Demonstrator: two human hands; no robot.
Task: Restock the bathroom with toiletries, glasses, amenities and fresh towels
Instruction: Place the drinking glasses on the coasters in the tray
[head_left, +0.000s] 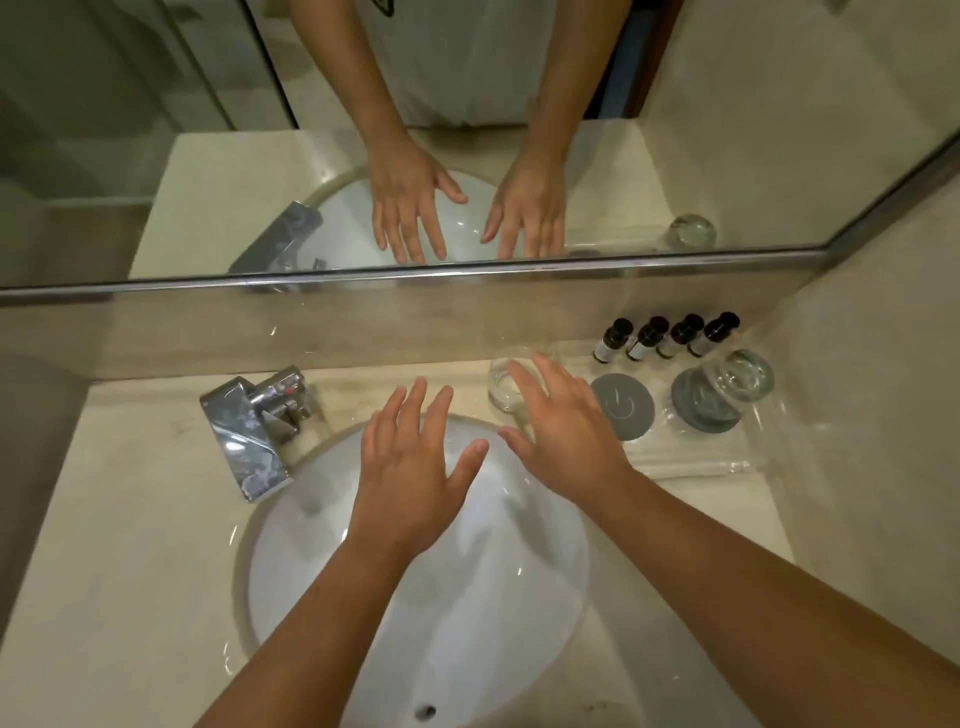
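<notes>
Left hand (410, 467): fingers spread, holding nothing, over sink (363, 597). Right hand (561, 431): spread, fingertips over empty glass (505, 387) at its 11 o'clock, contact unclear. At 2 o'clock, clear tray (727, 463) on table (130, 519): bare coaster (622, 405), second glass (735, 384) on other coaster (693, 413), four bottles (665, 338).

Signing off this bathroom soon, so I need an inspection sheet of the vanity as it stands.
Surface: beige stone counter, white sink set in.
Job's things: four small bottles along the back wall; one glass on a grey coaster; second glass beside the bare coaster, off it.
Clutter: nothing seen.
Hands: left hand and right hand open, empty; right fingers overlap the second glass.
Cables: nothing seen.
Surroundings: mirror above, chrome tap left.
</notes>
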